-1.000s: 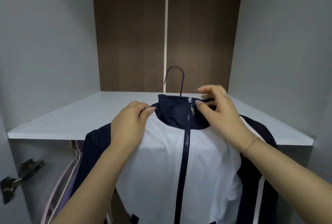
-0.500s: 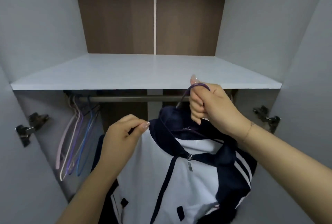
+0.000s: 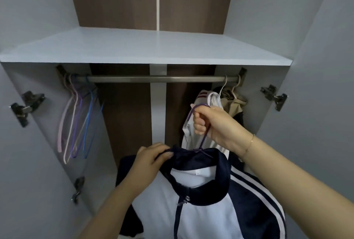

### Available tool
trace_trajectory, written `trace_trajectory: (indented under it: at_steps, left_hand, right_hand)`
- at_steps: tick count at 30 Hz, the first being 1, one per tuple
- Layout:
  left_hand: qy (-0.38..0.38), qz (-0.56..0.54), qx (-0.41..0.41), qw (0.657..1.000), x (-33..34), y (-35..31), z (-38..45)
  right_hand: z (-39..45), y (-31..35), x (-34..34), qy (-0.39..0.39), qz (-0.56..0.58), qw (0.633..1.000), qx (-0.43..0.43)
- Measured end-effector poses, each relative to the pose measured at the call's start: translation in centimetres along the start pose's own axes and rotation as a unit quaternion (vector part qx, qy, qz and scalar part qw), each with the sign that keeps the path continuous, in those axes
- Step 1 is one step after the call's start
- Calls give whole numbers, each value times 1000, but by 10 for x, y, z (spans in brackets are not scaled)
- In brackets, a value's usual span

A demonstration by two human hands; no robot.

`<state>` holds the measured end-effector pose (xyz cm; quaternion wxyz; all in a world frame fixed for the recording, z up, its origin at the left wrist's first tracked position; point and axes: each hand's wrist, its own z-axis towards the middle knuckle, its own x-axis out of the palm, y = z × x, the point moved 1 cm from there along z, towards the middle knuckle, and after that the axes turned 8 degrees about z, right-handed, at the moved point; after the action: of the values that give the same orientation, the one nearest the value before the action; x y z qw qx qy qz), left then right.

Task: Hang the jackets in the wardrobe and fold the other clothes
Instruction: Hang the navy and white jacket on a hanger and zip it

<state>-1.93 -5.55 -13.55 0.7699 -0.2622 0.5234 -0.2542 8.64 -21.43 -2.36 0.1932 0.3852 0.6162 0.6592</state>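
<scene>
A white and navy jacket [image 3: 203, 206] with striped sleeves hangs on a purple wire hanger [image 3: 199, 108]. My right hand [image 3: 212, 124] grips the hanger's hook, holding it below the wardrobe rail [image 3: 153, 79] and right of its middle. My left hand [image 3: 151, 157] pinches the navy collar at the jacket's left side. The jacket's zip is partly down, showing its white lining. The hook is off the rail.
Several bare wire hangers [image 3: 76, 122] hang at the rail's left end. A white garment [image 3: 210, 101] and a beige one [image 3: 234, 102] hang at its right end. A pale shelf [image 3: 145, 47] runs just above the rail. Door hinges [image 3: 274, 97] stick out on both side walls.
The view has tilted down, revealing the whole rail and the clothes hung at its right end. My right hand still grips the hook; my left hand has moved to the collar's edge.
</scene>
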Motion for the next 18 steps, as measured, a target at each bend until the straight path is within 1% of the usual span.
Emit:
trace_trajectory:
  at_steps: [2,4,5,7,9,10,11,13,15,17,18]
  left_hand:
    - [-14,-18,-13,1000,1,2,2]
    - [-32,-41,-15,999,-3,6,8]
    - [-42,-51,-14,998,-5,9,12]
    - [-49,-66,-11,997,-10,16,21]
    - [-52,-70,-4,996,-10,22,34]
    - [-50,-64,-9,997,-8,27,42]
    - [-48,-51,-20,997,-4,32,52]
    - [-51,-3,-37,998,6,41,75]
    - [-63,63,-40,995,18,47,99]
    - [-75,114,-75,988,27,56,124]
    - [-85,119,-101,984,29,60,134]
  right_hand:
    - [-8,-4,-17,17,-139,990,-31]
    - [-25,-16,-40,34,-282,958,-32]
    - [-34,-27,-52,52,-326,944,-25]
    - [-54,-49,-72,75,-375,924,-15]
    - [-63,-68,-93,38,-433,900,-37]
    - [-64,-73,-101,19,-449,892,-45]
    - [-62,-79,-108,9,-450,892,-48]
    - [-56,-90,-115,-13,-407,912,-56]
    - [-45,-105,-120,-63,-348,933,-66]
    - [-29,-119,-126,-113,-313,940,-76]
    - [-19,-125,-129,-132,-304,940,-81]
